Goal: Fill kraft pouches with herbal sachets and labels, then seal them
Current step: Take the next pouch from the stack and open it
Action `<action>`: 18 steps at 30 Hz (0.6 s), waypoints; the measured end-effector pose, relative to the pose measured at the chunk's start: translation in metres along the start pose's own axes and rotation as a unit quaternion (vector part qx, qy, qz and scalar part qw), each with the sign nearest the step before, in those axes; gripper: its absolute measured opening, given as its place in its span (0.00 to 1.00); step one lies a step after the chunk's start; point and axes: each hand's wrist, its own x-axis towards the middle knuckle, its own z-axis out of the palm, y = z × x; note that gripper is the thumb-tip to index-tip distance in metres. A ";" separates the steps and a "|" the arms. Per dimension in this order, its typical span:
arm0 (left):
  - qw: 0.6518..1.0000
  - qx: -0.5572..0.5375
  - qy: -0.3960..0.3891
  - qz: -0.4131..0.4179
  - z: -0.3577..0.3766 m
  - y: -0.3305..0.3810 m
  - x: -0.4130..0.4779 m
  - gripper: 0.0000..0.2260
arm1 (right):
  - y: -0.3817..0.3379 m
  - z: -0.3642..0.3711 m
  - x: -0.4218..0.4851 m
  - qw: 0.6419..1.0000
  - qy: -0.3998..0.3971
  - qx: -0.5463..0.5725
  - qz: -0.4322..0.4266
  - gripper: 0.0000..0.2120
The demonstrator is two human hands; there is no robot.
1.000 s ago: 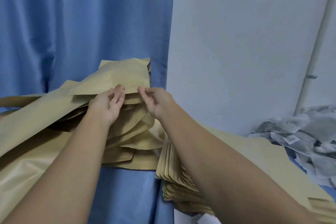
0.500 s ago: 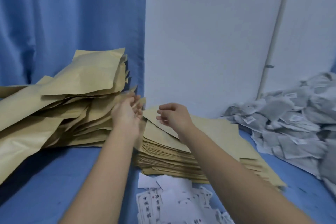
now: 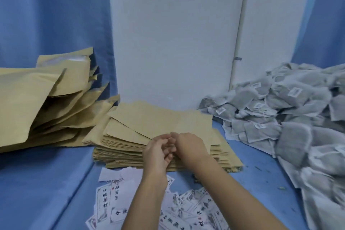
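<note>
From the head view, both hands meet over the near edge of the flat stack of empty pouches point(image 3: 160, 123), which sits in the middle of the blue table point(image 3: 46, 183) against a white board point(image 3: 177, 33). The left hand point(image 3: 158, 152) and the right hand point(image 3: 190, 147) have their fingers curled in toward each other, fingertips touching or nearly so. I cannot tell whether they pinch the top pouch's edge or hold nothing.

The layout looks arranged for short reaches. The labels point(image 3: 186, 205) are scattered just in front of the stack, under the forearms. The heap of grey sachets point(image 3: 280, 117) lies to the right, its nearest sachets just beside the stack's far right corner. The bulging filled pouches point(image 3: 46, 102) are piled to the left, leaning against a blue curtain point(image 3: 46, 15), their lower corners touching the stack's left side.

The stack's near edge is ragged and stepped, which should help in lifting one pouch free. Open room lies toward the person and on the bare cloth at front left. The board closes off the back, and the two piles hem in both sides.
</note>
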 end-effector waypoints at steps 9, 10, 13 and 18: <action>0.985 -0.020 0.165 0.042 -0.022 0.009 0.007 0.09 | 0.008 0.003 -0.027 0.994 0.070 0.066 -0.052 0.12; 0.983 -0.020 0.174 0.054 -0.023 0.009 0.006 0.08 | 0.009 0.004 -0.029 0.994 0.080 0.066 -0.038 0.12; 0.978 -0.038 0.191 0.081 -0.024 0.012 0.002 0.09 | 0.008 0.007 -0.036 0.983 0.168 0.062 0.045 0.11; 0.959 -0.127 0.221 0.126 -0.031 0.032 -0.002 0.18 | 0.017 0.012 -0.041 0.942 0.311 0.066 0.108 0.08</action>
